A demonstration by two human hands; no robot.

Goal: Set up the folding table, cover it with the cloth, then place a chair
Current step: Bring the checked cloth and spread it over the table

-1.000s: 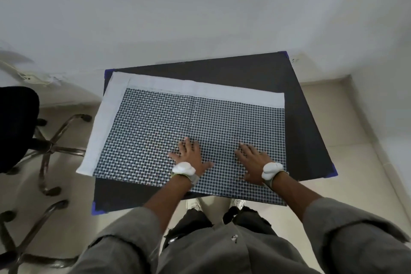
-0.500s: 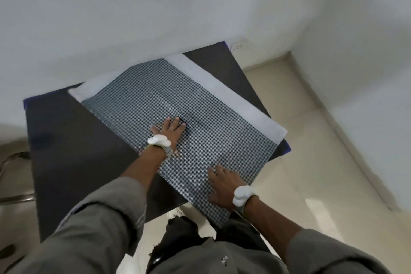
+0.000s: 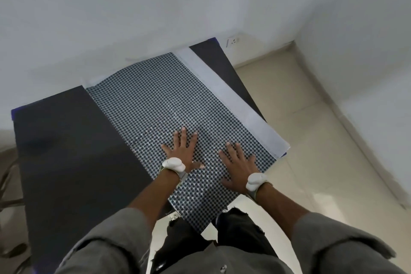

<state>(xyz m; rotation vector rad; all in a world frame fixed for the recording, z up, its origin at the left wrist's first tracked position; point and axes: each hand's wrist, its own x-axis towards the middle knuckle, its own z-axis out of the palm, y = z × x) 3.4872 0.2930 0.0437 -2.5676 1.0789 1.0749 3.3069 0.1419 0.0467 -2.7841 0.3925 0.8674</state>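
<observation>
Cloth [image 3: 169, 104] sits on the right half of the table [image 3: 66, 151], skewed against the table edges. Its near corner hangs off the near edge and its far end runs up to the wall. The left half of the top is bare.

Left hand [image 3: 181, 153] and right hand [image 3: 239, 165] are both palm-down on the near-right part of the cloth, fingers spread flat, gripping nothing. White bands on both wrists.

Step, as I read it: squaring and smoothing the cloth. Chair not placed yet.

How to do it well:
- Keep the palms flat and the pressure light, so the cloth slides on the top instead of bunching.
- Turn it until the white strip [image 3: 233, 104] runs parallel to the right table edge, then shift it left to centre it.
- Smooth from the middle outward.
- A faint crease crosses just beyond the fingertips. Can't tell if the cloth is folded double; if so, open it over the bare side.

Materials:
- Cloth: fine dark/white check, thin, lies flat. Glints near the near edge suggest a coated, slightly slick face. Plain white strip along its right side.
- Table: flat dark matt rectangle, blue corner caps [image 3: 213, 39].
- Floor [image 3: 300, 140]: glossy beige tile.
</observation>
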